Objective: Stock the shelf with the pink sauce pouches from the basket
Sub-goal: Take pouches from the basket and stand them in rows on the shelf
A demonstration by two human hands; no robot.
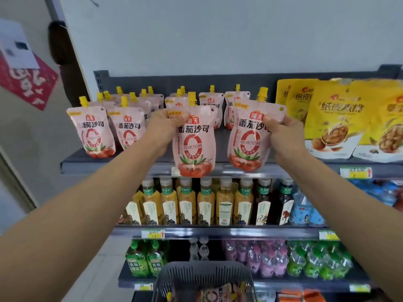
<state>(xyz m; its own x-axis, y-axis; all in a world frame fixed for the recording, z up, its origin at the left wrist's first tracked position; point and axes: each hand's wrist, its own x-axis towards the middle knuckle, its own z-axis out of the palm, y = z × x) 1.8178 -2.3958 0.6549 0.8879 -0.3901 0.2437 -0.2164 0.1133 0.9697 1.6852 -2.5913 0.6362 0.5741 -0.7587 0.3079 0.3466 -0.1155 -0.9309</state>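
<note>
My left hand (165, 125) grips the top left corner of a pink sauce pouch (195, 144) with a yellow cap, held upright in front of the top shelf (72, 163). My right hand (283, 131) grips the right edge of a second pink pouch (246, 138), also upright, at the shelf's front edge. Several more pink pouches (96, 131) stand in rows on the left and rear of this shelf. The dark plastic basket (202, 277) sits at the bottom centre, with at least one pink pouch (216, 294) lying inside.
Yellow walnut bags (335, 120) fill the right of the top shelf. Below it stand tea bottles (187, 203), then green bottles (141, 261) and purple and green packs (261, 258). A white wall rises behind, and a doorway with a red paper is at left.
</note>
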